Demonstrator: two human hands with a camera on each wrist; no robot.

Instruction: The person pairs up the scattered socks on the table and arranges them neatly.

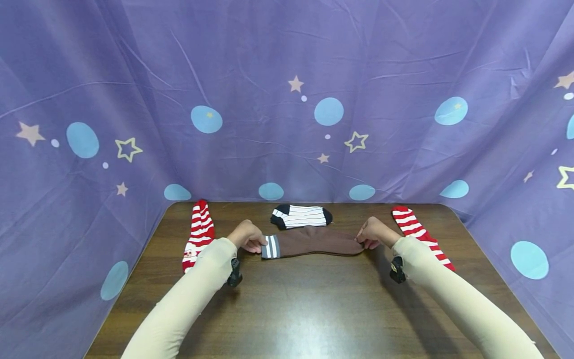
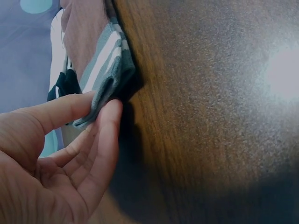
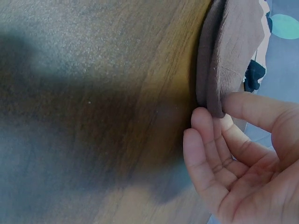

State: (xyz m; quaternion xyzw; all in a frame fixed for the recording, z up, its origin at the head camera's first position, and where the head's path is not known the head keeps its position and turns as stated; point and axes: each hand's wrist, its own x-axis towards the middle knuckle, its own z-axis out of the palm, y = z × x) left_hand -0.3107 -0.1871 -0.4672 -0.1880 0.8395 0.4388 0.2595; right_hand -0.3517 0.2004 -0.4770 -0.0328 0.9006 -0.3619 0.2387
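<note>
A brown sock (image 1: 314,241) with a grey cuff and white stripes stretches sideways between both hands, over the table. My left hand (image 1: 249,236) pinches the cuff (image 2: 103,74) between thumb and fingers at its open end. At the toe end, my right hand (image 1: 374,233) pinches the brown fabric (image 3: 229,56), thumb on one side and fingers on the other. Two layers show at that edge in the right wrist view. Just behind the brown sock lie white socks (image 1: 307,216) with thin dark stripes and black ends.
One red and white striped sock (image 1: 202,229) lies at the table's left, partly hidden by my left sleeve. Another red and white striped sock (image 1: 414,227) lies at the right, near my right forearm. A purple curtain (image 1: 251,164) hangs behind the wooden table (image 1: 287,304).
</note>
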